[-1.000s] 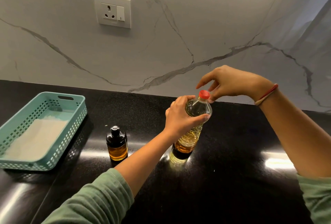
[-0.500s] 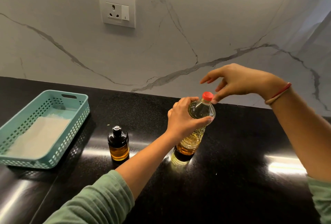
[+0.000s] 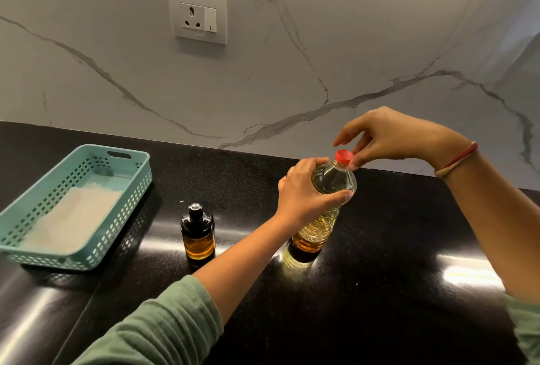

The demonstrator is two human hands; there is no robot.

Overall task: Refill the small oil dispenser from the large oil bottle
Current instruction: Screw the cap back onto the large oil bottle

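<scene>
The oil bottle [image 3: 317, 228], upright on the counter [image 3: 394, 247] right of the small dispenser [image 3: 197, 231], is wrapped at its shoulder by the left hand [image 3: 305, 189], its red cap [image 3: 343, 156] pinched by the right hand [image 3: 388, 139]; thin plastic, likely heavy and slippery, so best gripped firmly, not squeezed.

The counter [image 3: 380, 291] lies open on the right; the dispenser [image 3: 197, 231] and basket [image 3: 117, 218] block the left side.

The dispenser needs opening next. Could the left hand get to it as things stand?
Probably yes: the dispenser stands near the left hand, nothing between, but that hand grips the oil bottle and must let go first.
</scene>
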